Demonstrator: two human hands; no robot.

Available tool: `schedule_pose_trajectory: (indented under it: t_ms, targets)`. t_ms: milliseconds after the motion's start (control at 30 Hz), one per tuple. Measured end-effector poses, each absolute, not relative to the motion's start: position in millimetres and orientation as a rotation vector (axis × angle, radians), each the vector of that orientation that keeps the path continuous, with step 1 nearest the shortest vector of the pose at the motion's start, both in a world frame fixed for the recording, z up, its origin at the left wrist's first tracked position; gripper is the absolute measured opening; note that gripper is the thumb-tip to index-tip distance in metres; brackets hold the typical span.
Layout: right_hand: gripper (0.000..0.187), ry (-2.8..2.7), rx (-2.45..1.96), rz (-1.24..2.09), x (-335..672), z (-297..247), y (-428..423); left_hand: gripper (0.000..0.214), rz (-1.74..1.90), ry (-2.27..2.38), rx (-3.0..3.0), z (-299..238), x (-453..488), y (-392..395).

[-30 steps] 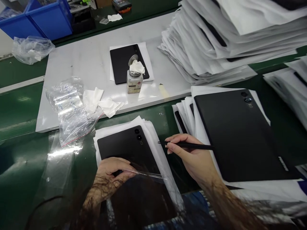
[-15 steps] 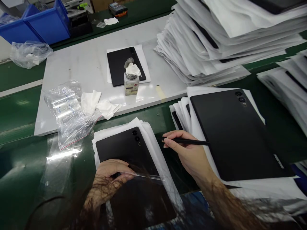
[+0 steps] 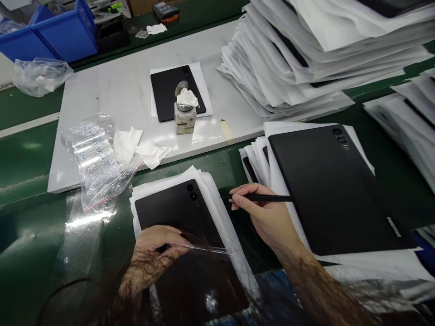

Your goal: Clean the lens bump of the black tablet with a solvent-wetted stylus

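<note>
In the head view my left hand [image 3: 161, 246] pinches the edge of a clear plastic film [image 3: 210, 250] over a black tablet [image 3: 176, 206]. That tablet lies back side up on white sheets, and the lower part of the film is hard to make out against it. Slim black tweezers [image 3: 268, 198] rest between the thumb and fingers of my right hand [image 3: 261, 210], their tip pointing left toward the tablet's sheets. Just to the right, a second black tablet [image 3: 333, 194] lies on a stack of white sheets.
A metal-topped bottle [image 3: 185, 118] stands before another tablet [image 3: 170, 88] on the white board [image 3: 118, 86]. White wipes [image 3: 152, 154] and a clear bag [image 3: 98, 158] lie at left. Tall sheet-wrapped stacks [image 3: 288, 68] rise at back right; blue bins [image 3: 64, 36] stand at back left.
Both hands are almost still. The whole view has shifted very slightly; my right hand and the tweezers keep nearly the same place.
</note>
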State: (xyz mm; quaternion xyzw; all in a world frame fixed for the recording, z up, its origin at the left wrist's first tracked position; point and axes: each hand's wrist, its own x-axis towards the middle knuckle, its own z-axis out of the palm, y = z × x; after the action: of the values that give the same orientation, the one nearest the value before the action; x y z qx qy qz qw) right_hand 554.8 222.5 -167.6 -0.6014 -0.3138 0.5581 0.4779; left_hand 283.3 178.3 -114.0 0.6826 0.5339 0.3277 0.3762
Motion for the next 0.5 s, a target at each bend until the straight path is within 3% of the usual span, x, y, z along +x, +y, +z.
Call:
schedule_pose_trajectory:
  t_ms: [300,500]
  targets:
    - [0.074,-0.778,-1.447,1.355,553.0,-172.7,221.4,0.008,0.836,1.353,1.742,-106.7,284.4,180.5]
    - [0.056,-0.801,-1.268,1.204,563.9,-160.0,215.3,0.005,0.887,1.273,1.715,-114.8,282.2,179.1]
